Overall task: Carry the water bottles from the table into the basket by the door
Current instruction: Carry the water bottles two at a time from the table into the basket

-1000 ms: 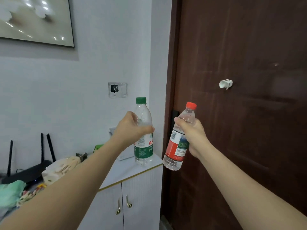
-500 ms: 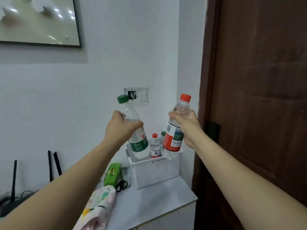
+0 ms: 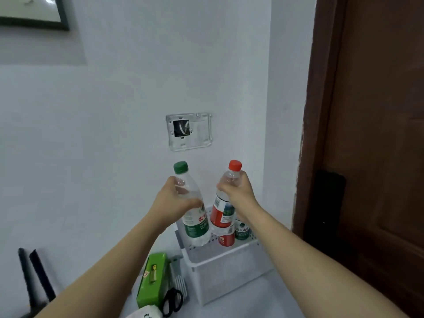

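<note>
My left hand (image 3: 171,198) grips a clear bottle with a green cap and green label (image 3: 195,226) by its shoulder, slightly tilted, its base just inside the white perforated basket (image 3: 229,271). My right hand (image 3: 238,191) grips a clear bottle with a red cap and red label (image 3: 221,214) near its neck, held upright over the basket's middle. Inside the basket stand a small red-labelled bottle (image 3: 226,240) and a green-labelled bottle (image 3: 241,230), both partly hidden behind the held ones. The basket sits on a white cabinet top (image 3: 263,299) beside the brown door (image 3: 378,134).
A green box (image 3: 152,278), black scissors (image 3: 172,301) and a white comb-like item lie left of the basket. Black router antennas (image 3: 34,271) stand at far left. A bare switch frame (image 3: 188,131) is on the wall above, a picture frame (image 3: 34,14) at top left.
The view has closed in on the basket. Both hands have lowered their bottles, so the green-capped bottle's base now dips into the basket and the red-capped one hangs just above it.
</note>
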Demonstrator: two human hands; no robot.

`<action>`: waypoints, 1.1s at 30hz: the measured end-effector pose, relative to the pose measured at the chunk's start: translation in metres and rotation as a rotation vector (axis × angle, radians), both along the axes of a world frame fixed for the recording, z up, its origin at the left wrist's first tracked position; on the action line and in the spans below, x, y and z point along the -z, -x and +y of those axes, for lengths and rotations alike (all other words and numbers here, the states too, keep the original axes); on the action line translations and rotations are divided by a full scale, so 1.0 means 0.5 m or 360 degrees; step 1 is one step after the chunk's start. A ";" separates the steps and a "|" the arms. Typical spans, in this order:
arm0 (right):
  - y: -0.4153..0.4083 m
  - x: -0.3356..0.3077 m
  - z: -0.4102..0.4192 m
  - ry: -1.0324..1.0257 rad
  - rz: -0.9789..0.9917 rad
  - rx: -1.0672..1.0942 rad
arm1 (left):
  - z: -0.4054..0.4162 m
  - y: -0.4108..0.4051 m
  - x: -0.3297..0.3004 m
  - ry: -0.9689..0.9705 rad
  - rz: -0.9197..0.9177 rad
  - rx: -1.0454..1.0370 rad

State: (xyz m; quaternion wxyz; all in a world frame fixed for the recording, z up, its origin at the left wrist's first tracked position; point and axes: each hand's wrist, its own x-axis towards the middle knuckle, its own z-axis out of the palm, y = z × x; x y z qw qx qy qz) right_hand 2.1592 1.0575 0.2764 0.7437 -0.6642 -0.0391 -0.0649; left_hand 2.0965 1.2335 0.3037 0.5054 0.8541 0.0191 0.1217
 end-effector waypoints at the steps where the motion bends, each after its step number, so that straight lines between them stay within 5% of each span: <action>1: -0.022 0.017 0.012 0.0053 0.0016 0.0017 | 0.008 -0.020 0.019 -0.0006 0.0021 0.0001; 13: -0.150 0.151 0.095 0.0525 -0.0110 -0.0007 | 0.031 -0.171 0.217 -0.0604 0.0338 -0.0164; 19: -0.160 0.185 0.120 0.0439 -0.0138 0.0043 | 0.055 -0.189 0.272 -0.0938 0.0357 -0.0350; 33: -0.183 0.235 0.135 0.0436 -0.0101 0.0106 | 0.056 -0.201 0.291 -0.1125 0.0356 -0.0314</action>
